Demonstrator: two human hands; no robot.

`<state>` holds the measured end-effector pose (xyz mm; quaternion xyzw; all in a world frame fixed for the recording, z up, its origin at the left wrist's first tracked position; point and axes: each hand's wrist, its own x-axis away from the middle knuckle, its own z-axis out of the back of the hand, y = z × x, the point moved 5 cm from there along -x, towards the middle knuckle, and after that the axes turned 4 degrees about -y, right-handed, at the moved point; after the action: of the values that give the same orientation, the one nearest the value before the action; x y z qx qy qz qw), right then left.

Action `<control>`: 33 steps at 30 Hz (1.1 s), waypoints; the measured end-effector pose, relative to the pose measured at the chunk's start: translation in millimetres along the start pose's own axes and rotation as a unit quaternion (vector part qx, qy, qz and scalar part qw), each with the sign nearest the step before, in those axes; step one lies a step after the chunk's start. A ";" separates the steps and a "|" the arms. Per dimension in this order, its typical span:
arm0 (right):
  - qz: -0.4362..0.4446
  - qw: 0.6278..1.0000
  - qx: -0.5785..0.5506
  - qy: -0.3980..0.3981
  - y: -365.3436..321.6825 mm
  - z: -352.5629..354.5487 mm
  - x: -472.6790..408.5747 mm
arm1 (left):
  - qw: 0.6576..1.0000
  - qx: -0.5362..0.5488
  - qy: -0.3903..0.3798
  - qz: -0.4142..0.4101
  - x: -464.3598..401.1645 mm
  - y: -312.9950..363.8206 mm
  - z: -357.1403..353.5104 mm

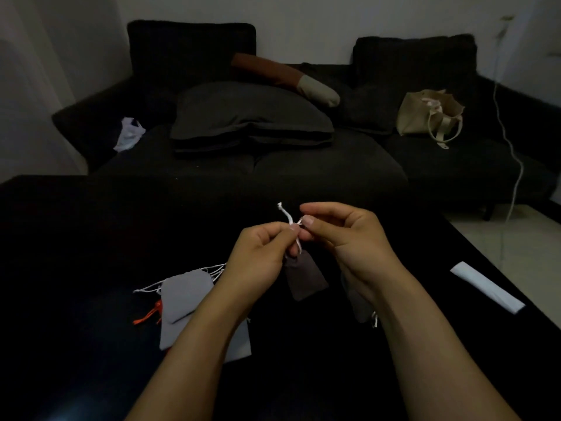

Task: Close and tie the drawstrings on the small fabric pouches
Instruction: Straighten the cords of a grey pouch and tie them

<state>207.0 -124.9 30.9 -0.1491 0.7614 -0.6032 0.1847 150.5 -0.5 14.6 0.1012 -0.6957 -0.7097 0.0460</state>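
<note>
both hands (267, 247) pinch white cord (287, 217) | dark felt-like(?) pouch (305, 276) hangs (rectangular)

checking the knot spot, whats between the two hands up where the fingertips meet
In the head view, only the white drawstring runs between the left hand and right hand; both pinch it, and the dark pouch hangs from it below.

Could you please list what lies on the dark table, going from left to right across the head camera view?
Orange drawstring → light grey pouches → left hand → dark grey pouch hanging from its white drawstring → right hand → white folded paper.
</note>
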 end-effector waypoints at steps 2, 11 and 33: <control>0.009 1.000 0.008 0.015 -2.3 1.0 1.3 | 0.999 0.015 0.029 0.018 -2.1 -4.2 2.6; 0.025 0.993 0.114 0.020 -5.3 -3.5 3.5 | 0.990 0.102 0.091 0.046 -5.7 -17.3 18.1; -0.057 0.990 0.094 -0.083 3.2 -8.5 6.1 | 0.999 0.027 -0.018 -0.041 -0.9 -1.1 15.7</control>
<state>197.7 -119.6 28.9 -0.2235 0.6734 -0.6673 0.2263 148.2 15.2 13.8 0.1182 -0.7109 -0.6933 0.0017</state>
